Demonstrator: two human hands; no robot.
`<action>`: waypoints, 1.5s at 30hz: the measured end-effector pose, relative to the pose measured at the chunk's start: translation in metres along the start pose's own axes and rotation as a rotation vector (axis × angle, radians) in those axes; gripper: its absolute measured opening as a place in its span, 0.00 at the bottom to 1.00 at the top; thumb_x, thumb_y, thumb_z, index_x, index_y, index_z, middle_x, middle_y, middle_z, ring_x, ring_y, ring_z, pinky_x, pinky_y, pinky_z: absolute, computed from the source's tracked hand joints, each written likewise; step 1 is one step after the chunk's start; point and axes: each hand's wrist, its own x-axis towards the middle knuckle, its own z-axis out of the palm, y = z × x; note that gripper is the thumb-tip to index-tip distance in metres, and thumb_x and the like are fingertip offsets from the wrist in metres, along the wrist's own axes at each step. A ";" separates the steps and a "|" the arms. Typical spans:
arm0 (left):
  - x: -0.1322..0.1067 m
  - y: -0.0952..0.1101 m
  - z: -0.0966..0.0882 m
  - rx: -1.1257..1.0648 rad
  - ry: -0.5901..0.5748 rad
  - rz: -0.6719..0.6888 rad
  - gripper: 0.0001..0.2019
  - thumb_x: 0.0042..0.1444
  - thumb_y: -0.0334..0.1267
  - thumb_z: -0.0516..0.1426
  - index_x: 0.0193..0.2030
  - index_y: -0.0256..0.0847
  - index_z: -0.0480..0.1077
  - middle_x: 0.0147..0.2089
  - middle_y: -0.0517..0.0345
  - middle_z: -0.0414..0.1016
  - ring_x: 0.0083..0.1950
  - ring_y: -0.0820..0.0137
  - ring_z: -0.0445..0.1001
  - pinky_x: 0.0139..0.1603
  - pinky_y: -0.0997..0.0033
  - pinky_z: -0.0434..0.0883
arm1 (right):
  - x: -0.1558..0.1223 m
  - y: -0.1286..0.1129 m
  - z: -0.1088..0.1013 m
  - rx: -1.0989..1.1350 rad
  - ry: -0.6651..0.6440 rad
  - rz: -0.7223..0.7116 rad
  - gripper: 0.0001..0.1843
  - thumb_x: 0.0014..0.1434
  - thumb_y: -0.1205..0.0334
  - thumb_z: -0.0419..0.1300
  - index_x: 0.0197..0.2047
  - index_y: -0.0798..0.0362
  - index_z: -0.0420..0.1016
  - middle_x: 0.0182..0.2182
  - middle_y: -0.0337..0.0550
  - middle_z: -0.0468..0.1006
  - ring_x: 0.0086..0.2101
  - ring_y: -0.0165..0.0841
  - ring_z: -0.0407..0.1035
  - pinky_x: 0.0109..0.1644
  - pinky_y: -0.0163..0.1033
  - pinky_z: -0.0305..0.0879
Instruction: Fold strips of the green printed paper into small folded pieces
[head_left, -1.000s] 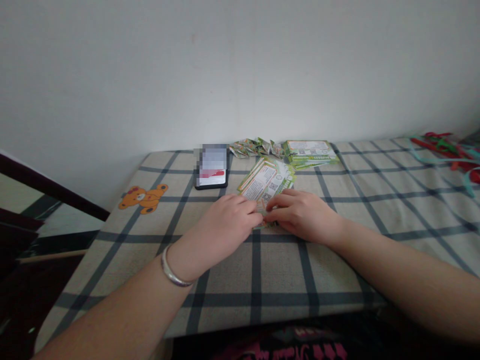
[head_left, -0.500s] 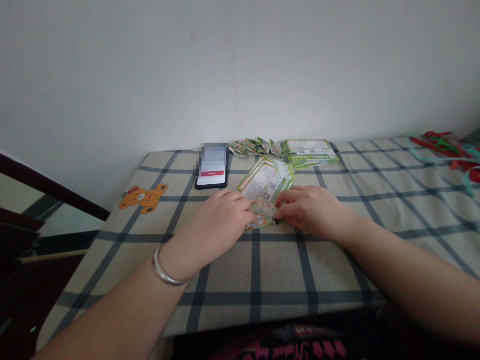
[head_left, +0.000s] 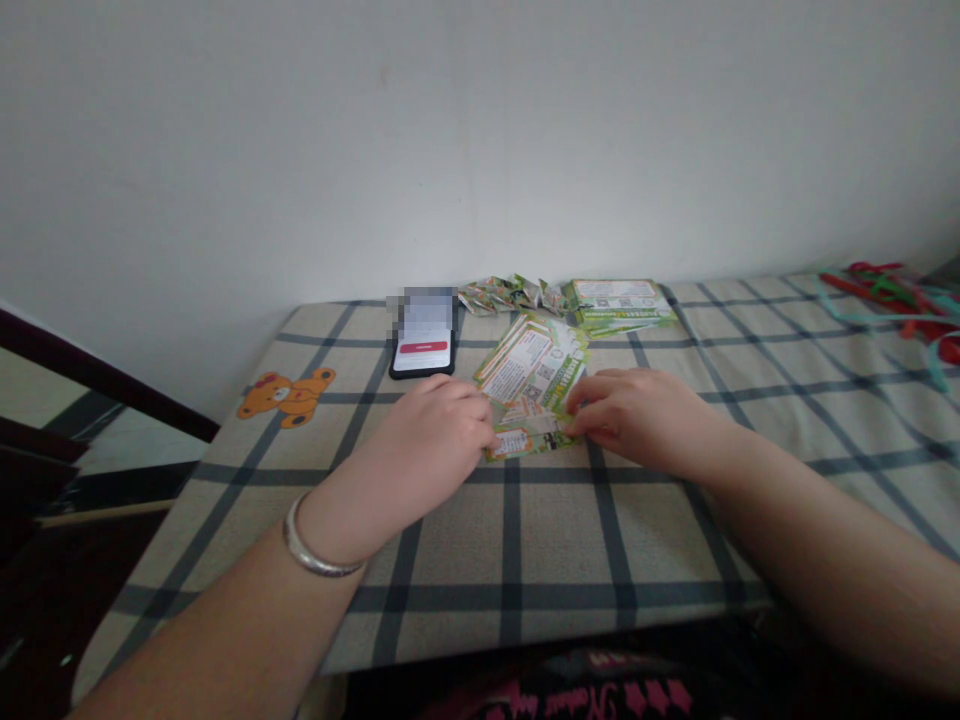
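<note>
A green and white printed leaflet [head_left: 536, 428] with folds in it lies low in the middle, over the near end of a fanned stack of similar leaflets [head_left: 517, 365]. My left hand [head_left: 442, 430], a silver bangle at its wrist, is closed at the folded leaflet's left end. At the opposite end, the thumb and fingers of my right hand [head_left: 637, 415] pinch its right edge. The fingertips of my left hand are partly hidden from view.
A phone [head_left: 422, 345] with a lit screen lies left of the stack. Several small folded paper pieces [head_left: 514, 295] and another leaflet pile [head_left: 622, 300] sit by the wall. Red, green and turquoise strips [head_left: 900, 300] lie far right on the checked tablecloth [head_left: 465, 540].
My hands have moved slightly apart along the folded leaflet, the left one leftward and the right one rightward. More of the leaflet's printed surface shows between them.
</note>
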 end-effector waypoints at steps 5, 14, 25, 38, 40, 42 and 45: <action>0.000 -0.001 -0.002 -0.044 -0.034 -0.006 0.12 0.57 0.28 0.56 0.37 0.48 0.79 0.40 0.59 0.78 0.49 0.62 0.72 0.52 0.56 0.64 | -0.003 0.003 -0.002 -0.020 -0.002 0.004 0.12 0.57 0.68 0.62 0.37 0.40 0.82 0.40 0.32 0.81 0.35 0.30 0.73 0.33 0.34 0.58; -0.002 -0.007 0.002 -0.132 0.005 -0.016 0.13 0.56 0.26 0.56 0.36 0.47 0.79 0.42 0.63 0.80 0.49 0.64 0.74 0.53 0.57 0.66 | -0.005 0.007 -0.005 0.010 0.014 -0.042 0.12 0.56 0.69 0.63 0.37 0.41 0.82 0.40 0.34 0.82 0.36 0.31 0.74 0.35 0.34 0.62; -0.003 -0.007 0.000 -0.122 0.046 0.023 0.14 0.54 0.26 0.53 0.33 0.44 0.80 0.39 0.60 0.81 0.46 0.64 0.76 0.51 0.57 0.70 | -0.006 0.015 -0.002 0.046 0.006 -0.023 0.11 0.57 0.71 0.60 0.35 0.45 0.82 0.41 0.36 0.82 0.40 0.34 0.75 0.43 0.39 0.67; 0.002 0.001 0.006 -0.144 0.095 -0.160 0.08 0.59 0.29 0.52 0.36 0.39 0.73 0.36 0.55 0.76 0.40 0.64 0.73 0.44 0.61 0.69 | 0.008 -0.008 0.014 0.126 0.139 0.073 0.12 0.61 0.58 0.59 0.46 0.50 0.79 0.43 0.45 0.79 0.44 0.39 0.72 0.49 0.44 0.67; 0.003 0.004 0.007 -0.136 0.117 -0.149 0.08 0.60 0.31 0.53 0.42 0.41 0.74 0.39 0.56 0.76 0.43 0.63 0.73 0.46 0.60 0.68 | 0.009 -0.010 0.016 0.141 0.131 0.067 0.13 0.60 0.58 0.60 0.46 0.51 0.79 0.44 0.46 0.79 0.44 0.39 0.71 0.51 0.45 0.67; 0.003 0.007 0.009 -0.115 0.118 -0.136 0.12 0.60 0.32 0.55 0.50 0.44 0.73 0.42 0.56 0.76 0.46 0.62 0.72 0.50 0.57 0.67 | 0.009 -0.011 0.016 0.146 0.130 0.071 0.13 0.60 0.58 0.60 0.46 0.52 0.79 0.44 0.46 0.79 0.45 0.39 0.71 0.52 0.46 0.67; 0.003 0.009 0.011 -0.081 0.122 -0.166 0.17 0.60 0.35 0.56 0.56 0.44 0.71 0.48 0.54 0.75 0.50 0.60 0.71 0.52 0.54 0.67 | 0.010 -0.013 0.015 0.144 0.137 0.063 0.12 0.61 0.59 0.60 0.45 0.53 0.80 0.45 0.47 0.79 0.45 0.40 0.70 0.53 0.47 0.67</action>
